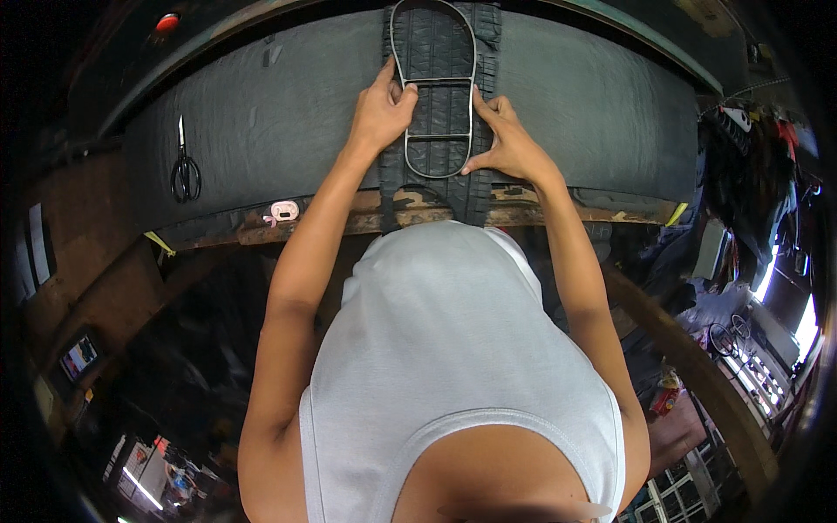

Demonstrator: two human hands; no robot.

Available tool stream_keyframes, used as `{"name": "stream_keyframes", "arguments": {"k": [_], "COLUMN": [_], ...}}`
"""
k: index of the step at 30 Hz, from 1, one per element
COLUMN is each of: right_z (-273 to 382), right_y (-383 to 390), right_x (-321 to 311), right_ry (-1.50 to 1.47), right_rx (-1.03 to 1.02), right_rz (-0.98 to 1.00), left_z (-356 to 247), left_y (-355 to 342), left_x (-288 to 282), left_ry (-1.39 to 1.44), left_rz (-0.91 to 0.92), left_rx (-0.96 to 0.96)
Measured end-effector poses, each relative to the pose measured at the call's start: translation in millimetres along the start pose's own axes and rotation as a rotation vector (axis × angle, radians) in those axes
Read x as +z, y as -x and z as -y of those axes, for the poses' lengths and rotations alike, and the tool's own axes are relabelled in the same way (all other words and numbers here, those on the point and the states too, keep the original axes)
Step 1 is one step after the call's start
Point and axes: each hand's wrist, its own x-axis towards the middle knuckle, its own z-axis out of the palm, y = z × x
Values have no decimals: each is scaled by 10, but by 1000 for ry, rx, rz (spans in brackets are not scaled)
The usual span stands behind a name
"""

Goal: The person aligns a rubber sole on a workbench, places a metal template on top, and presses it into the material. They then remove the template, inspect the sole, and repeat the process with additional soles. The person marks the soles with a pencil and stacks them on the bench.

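A sole-shaped metal cutting die (472, 122), a thin-walled outline with two crossbars, lies on a strip of black tyre tread (484, 187). The strip runs from the far side of the dark bench over its front edge. At the die's left wall, my left hand (382, 115) grips it, index finger along the outside and thumb by the nearer side of the upper crossbar. My right hand (513, 148) holds the right wall, with fingers against the side and the thumb low by the rounded heel end.
Black-handled scissors (184, 170) lie on the bench's dark covering (593, 113), far to the left. A small pink and white case (284, 210) sits on the wooden front edge (349, 223). Dark items (750, 166) hang at the right.
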Motion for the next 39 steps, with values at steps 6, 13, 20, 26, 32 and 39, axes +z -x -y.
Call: {"name": "stream_keyframes", "arguments": {"k": [6,13,20,26,32,39], "right_z": [-16,-54,-64,-216,-320,-85], "right_y": [2,11,22,52,35,104], "right_x": [10,26,46,-9,-6,15], "right_ry": [4,51,33,-132,-511,-98], "right_rx": [-63,-67,-69,-99,-11,-76], "right_rz": [-28,-33,-57,-41,-106,-94], "left_z": [63,253,201,224,341,322], "left_y": [-20,-97,-43,-62,-96,-96], "left_x": [4,26,13,-83,-99,-101], "left_ry": [22,155,387,575,631,585], "left_rz": [6,15,31,114,115,141], "left_rx": [31,59,-54,-93,-79,-77]}}
